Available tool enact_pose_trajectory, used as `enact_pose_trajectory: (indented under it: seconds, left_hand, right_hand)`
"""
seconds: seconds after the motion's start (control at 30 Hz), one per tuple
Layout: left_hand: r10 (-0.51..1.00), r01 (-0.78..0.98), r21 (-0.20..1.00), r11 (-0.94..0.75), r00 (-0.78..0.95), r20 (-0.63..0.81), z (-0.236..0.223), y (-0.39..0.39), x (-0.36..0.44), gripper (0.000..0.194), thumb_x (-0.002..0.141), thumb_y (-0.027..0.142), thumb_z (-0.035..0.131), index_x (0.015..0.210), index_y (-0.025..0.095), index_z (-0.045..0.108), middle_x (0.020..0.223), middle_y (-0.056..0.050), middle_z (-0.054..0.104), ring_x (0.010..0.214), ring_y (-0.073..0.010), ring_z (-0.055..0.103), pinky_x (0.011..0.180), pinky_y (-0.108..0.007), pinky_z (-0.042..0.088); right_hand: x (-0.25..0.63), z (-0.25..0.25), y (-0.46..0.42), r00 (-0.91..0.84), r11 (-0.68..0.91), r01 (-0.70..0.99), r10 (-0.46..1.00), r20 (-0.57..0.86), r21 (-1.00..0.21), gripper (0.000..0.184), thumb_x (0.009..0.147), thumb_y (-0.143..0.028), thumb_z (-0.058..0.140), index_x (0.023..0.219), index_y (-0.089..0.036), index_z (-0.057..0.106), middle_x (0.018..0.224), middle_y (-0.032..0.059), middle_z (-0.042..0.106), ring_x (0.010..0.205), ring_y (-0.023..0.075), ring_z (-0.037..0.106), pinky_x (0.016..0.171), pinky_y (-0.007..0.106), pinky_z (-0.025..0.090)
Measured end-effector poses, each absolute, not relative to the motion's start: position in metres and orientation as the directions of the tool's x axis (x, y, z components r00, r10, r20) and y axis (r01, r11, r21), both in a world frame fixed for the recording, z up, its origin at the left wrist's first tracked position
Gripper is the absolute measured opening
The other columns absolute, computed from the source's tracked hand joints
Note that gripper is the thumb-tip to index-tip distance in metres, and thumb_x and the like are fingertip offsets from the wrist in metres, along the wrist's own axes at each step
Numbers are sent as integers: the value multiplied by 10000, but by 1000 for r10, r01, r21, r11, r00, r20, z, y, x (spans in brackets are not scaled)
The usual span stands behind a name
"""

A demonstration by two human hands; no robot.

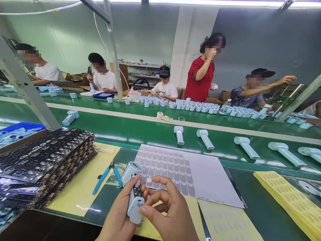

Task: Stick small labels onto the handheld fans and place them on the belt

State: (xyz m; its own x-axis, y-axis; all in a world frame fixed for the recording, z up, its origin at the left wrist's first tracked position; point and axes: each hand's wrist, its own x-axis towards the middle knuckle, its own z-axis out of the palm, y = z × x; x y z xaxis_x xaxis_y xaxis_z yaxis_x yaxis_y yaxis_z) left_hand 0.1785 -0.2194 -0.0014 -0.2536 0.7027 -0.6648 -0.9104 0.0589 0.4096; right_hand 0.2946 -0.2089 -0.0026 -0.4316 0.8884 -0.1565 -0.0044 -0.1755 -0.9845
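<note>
My left hand (120, 209) is closed around the handle of a light blue handheld device (131, 170), its round head pointing away from me. A small dark circuit board (138, 190) shows in the opened handle. At the near end of the handle, a light blue cover piece (136, 211) hangs tilted. The thumb and bent fingers of my right hand (167, 204) pinch at that cover's edge. A small white round piece (149, 180) appears at my right index fingertip; whether it is a sticker is unclear. Blue-handled cutters (107, 177) lie left of my hands.
Stacked circuit boards (47, 164) stand at left, near a blue tray (22, 129). A sheet of grey stickers (165, 167) lies ahead, with yellow sticker sheets (288, 201) at right. Light blue devices (205, 139) lie on the green conveyor (150, 130). Several people sit or stand across it.
</note>
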Motion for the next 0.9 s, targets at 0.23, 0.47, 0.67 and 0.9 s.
enact_pose_trajectory:
  seconds: [0.23,0.47,0.67,0.9]
  left_hand:
    - [704,-912,408,52,-256,-663,-3,-221,175,110,861,134,644,774,166,584,571,5,600,466,-82,583,467,-166,516]
    - [729,-911,409,46,-250,-638,-8,-220,173,132,868,153,639,750,168,581,581,-3,592,486,-85,580,485,-175,525]
    - [695,-900,435,39,-289,-659,-5,-219,175,144,893,167,601,753,169,568,579,-1,576,477,-82,561,483,-179,519]
    - [732,-900,433,58,-256,-631,-8,-221,173,187,875,160,620,703,186,554,566,9,561,476,-86,554,491,-176,514]
  right_hand:
    - [289,-2,-210,-412,-185,25,894,-178,-982,525,619,-240,730,1125,-214,593,718,-32,722,680,185,642,673,300,502]
    - [288,-2,-208,-418,-190,21,890,-182,-981,511,626,-233,733,1116,-204,592,723,-33,724,646,166,623,672,289,514]
    - [286,-3,-209,-406,-182,7,898,-169,-983,499,627,-227,724,1108,-201,594,722,-28,731,693,189,667,675,282,531]
    - [285,0,-210,-389,-190,3,904,-176,-982,481,623,-233,745,1085,-222,609,710,-37,730,655,191,678,665,287,546]
